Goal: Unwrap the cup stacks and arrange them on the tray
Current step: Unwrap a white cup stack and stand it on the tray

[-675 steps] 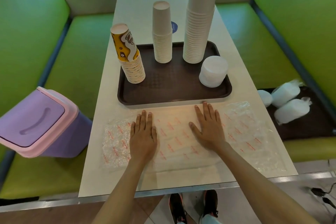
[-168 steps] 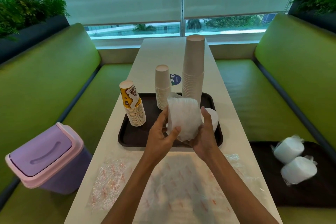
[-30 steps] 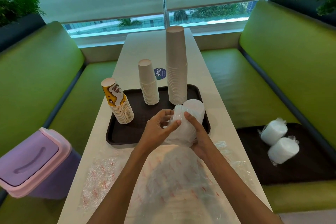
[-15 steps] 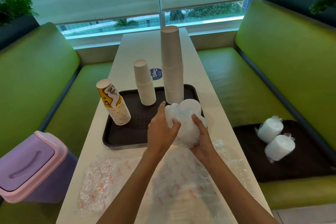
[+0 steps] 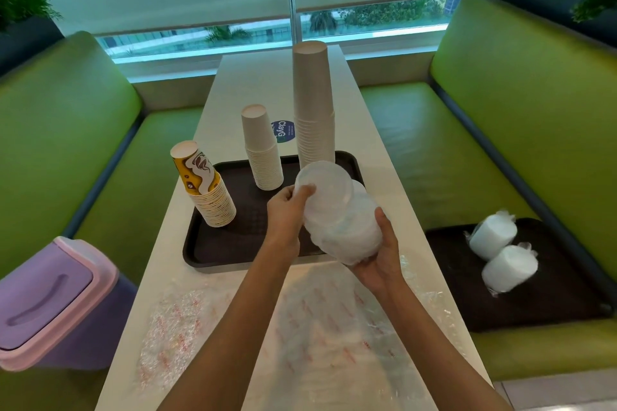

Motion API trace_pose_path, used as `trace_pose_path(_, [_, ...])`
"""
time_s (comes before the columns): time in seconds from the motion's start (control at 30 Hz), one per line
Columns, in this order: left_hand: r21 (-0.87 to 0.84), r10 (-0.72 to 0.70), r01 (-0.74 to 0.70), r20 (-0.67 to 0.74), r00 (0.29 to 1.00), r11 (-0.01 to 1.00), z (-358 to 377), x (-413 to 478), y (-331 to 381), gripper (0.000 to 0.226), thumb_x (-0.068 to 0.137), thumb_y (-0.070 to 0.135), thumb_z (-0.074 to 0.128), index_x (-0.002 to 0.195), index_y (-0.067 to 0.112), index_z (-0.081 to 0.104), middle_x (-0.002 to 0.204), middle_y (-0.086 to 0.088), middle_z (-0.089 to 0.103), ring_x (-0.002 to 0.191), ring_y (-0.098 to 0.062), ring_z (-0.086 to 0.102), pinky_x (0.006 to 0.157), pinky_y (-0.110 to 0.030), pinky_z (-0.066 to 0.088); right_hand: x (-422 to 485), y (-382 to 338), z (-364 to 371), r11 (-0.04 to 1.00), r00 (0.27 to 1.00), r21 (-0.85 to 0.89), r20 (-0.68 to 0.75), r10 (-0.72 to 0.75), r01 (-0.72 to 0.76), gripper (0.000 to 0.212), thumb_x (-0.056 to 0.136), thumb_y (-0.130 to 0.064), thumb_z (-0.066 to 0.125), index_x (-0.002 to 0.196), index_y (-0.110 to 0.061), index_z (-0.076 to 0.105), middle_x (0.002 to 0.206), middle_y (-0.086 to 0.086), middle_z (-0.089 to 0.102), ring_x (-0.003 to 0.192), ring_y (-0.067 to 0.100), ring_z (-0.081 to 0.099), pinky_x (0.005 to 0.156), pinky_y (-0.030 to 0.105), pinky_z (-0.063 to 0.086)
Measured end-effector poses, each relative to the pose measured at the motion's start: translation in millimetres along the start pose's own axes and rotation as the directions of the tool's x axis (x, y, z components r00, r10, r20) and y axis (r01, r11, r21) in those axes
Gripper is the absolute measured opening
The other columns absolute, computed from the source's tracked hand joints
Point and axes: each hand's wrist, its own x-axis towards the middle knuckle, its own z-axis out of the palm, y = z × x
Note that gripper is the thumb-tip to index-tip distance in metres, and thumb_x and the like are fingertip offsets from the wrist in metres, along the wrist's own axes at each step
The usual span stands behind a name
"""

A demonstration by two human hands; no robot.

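A white bench (image 5: pixel 277 83) runs between green booth seats toward the window. On it the brown tray (image 5: pixel 240 243) carries three cup stacks: a printed stack (image 5: pixel 205 188) at nine o'clock, a short white stack (image 5: pixel 263 150) and a tall stack (image 5: pixel 314 107) at twelve. My hands hold a bundle of clear plastic pieces (image 5: pixel 337 213), lids I think, above the tray's three o'clock edge: my left hand (image 5: pixel 287 213) pinches the top rim, my right hand (image 5: pixel 380 260) cups it underneath. Flattened wrappers (image 5: pixel 187 327) lie at six o'clock.
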Motion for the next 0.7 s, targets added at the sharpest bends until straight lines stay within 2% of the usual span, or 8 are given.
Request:
trace_pose_path(0.07, [-0.229,-0.161,0.173,0.071,0.984,0.958,-0.3,2.7,1.9,0.01,0.088,0.013,0.062,0.095,0.017,0.058,0.109,-0.007,0.062,0.105,-0.026,0.058,0.097,-0.042,0.047,1.3,-1.0,-2.4,0.999,1.0,0.038,0.0,0.007,-0.007,0.104,0.032,-0.041,0.096,0.125,-0.016,0.058,0.12,0.018,0.065,0.104,0.036,0.065,0.068,0.049,0.059])
trace_pose_path(0.1, [-0.315,-0.198,0.225,0.116,0.973,0.922,-0.8,4.2,2.3,0.013,0.088,0.012,0.061,0.1,0.015,0.058,0.109,-0.009,0.062,0.103,-0.026,0.058,0.093,-0.042,0.049,2.1,-1.6,-3.3,0.998,1.0,0.057,0.005,0.008,-0.008,0.102,0.031,-0.041,0.097,0.123,-0.016,0.059,0.118,0.018,0.066,0.102,0.036,0.066,0.067,0.049,0.059])
trace_pose_path(0.17, [-0.406,-0.23,0.279,0.168,0.959,0.87,-1.4,8.2,2.9,0.029,0.088,0.014,0.059,0.117,0.012,0.055,0.11,-0.01,0.061,0.098,-0.026,0.058,0.082,-0.038,0.05,3.4,-3.0,-3.9,0.997,1.0,0.079,0.016,0.011,-0.012,0.1,0.03,-0.039,0.097,0.119,-0.015,0.06,0.114,0.018,0.068,0.099,0.036,0.067,0.069,0.049,0.06])
trace_pose_path(0.23, [-0.47,-0.245,0.308,0.192,0.95,0.827,-2.0,14.3,3.6,0.045,0.087,0.014,0.058,0.13,0.011,0.048,0.119,-0.012,0.059,0.104,-0.028,0.057,0.081,-0.038,0.05,4.5,-3.9,-4.7,0.996,1.0,0.084,0.015,0.014,-0.015,0.102,0.031,-0.039,0.097,0.122,-0.015,0.059,0.116,0.018,0.067,0.1,0.036,0.066,0.07,0.049,0.059])
trace_pose_path(0.3, [-0.52,-0.249,0.321,0.204,0.947,0.792,-3.3,18.5,6.5,0.051,0.086,0.013,0.059,0.134,0.009,0.045,0.126,-0.015,0.057,0.11,-0.03,0.057,0.078,-0.038,0.053,5.9,-4.9,-7.6,0.996,1.0,0.089,0.003,0.013,-0.013,0.104,0.031,-0.039,0.097,0.124,-0.016,0.058,0.118,0.017,0.066,0.102,0.037,0.065,0.072,0.049,0.059])
trace_pose_path(0.43, [-0.558,-0.274,0.326,0.177,0.945,0.763,-7.6,22.9,13.6,0.049,0.086,0.011,0.061,0.133,0.009,0.045,0.121,-0.015,0.056,0.101,-0.028,0.06,0.067,-0.034,0.052,7.7,-10.3,-12.3,0.995,1.0,0.096,-0.003,-0.003,0.004,0.104,0.031,-0.041,0.097,0.125,-0.017,0.058,0.119,0.017,0.066,0.101,0.037,0.066,0.071,0.049,0.059])
trace_pose_path(0.5, [-0.532,-0.285,0.329,0.165,0.944,0.781,-9.9,25.1,13.3,0.048,0.087,0.011,0.061,0.132,0.008,0.045,0.117,-0.014,0.057,0.093,-0.025,0.06,0.064,-0.032,0.051,8.4,-14.1,-14.3,0.994,1.0,0.106,-0.011,-0.018,0.019,0.106,0.029,-0.042,0.097,0.125,-0.017,0.058,0.118,0.017,0.066,0.099,0.037,0.067,0.07,0.049,0.059])
trace_pose_path(0.7, [-0.394,-0.35,0.402,0.199,0.915,0.827,-11.0,23.4,-8.7,0.041,0.089,0.013,0.058,0.129,0.009,0.048,0.114,-0.015,0.057,0.093,-0.026,0.06,0.069,-0.033,0.053,8.3,-20.7,-13.4,0.988,1.0,0.155,-0.01,-0.016,0.017,0.113,0.029,-0.04,0.097,0.132,-0.017,0.054,0.122,0.018,0.064,0.101,0.038,0.065,0.069,0.049,0.059])
